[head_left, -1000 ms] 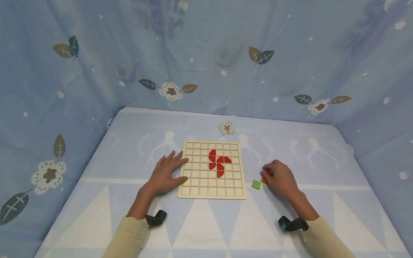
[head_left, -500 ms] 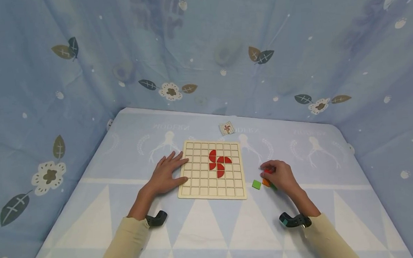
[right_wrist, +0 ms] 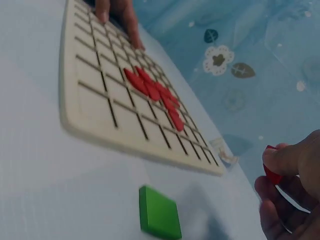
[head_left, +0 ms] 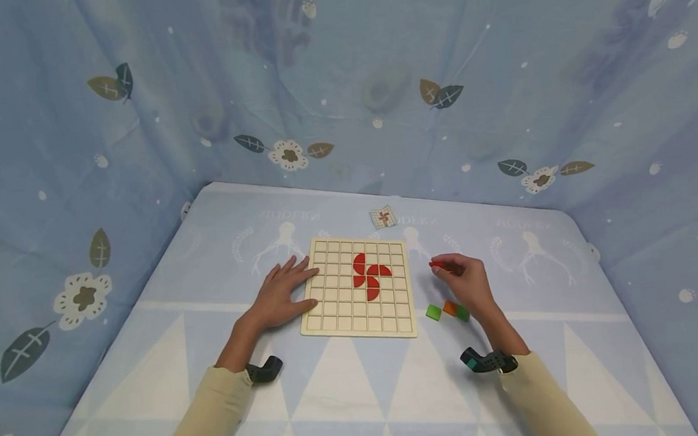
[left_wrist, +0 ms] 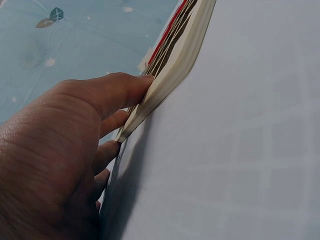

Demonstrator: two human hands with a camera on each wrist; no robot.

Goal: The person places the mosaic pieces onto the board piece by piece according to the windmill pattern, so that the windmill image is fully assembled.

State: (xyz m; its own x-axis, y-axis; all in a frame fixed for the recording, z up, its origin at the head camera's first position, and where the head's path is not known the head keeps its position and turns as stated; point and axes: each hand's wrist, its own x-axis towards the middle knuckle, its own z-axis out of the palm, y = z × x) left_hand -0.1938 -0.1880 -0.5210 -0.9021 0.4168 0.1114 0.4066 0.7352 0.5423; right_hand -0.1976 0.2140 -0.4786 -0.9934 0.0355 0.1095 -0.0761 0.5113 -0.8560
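Observation:
A square wooden grid board (head_left: 343, 308) lies on the table, with several red quarter-round pieces (head_left: 373, 288) set in its cells as a pinwheel. My left hand (head_left: 277, 294), fingers spread, rests at the board's left edge; in the left wrist view its thumb (left_wrist: 122, 90) touches the rim. Right of the board, my right hand (head_left: 469, 281) pinches a small red piece (right_wrist: 272, 172) between thumb and finger, above the table. Part of that piece is hidden by the fingers. Below this hand lie a green square tile (head_left: 433, 312), an orange piece (head_left: 450, 308) and another green piece (head_left: 462, 313).
Behind the board lies a small card (head_left: 383, 217) printed with a grid and a red pinwheel. A patterned blue curtain (head_left: 343, 100) stands behind and along both sides of the table (head_left: 335, 396). Each wrist wears a dark band.
My right hand has lifted the red piece from beside the orange one and moved it up and slightly left, uncovering the orange and green pieces. The left hand has stayed still.

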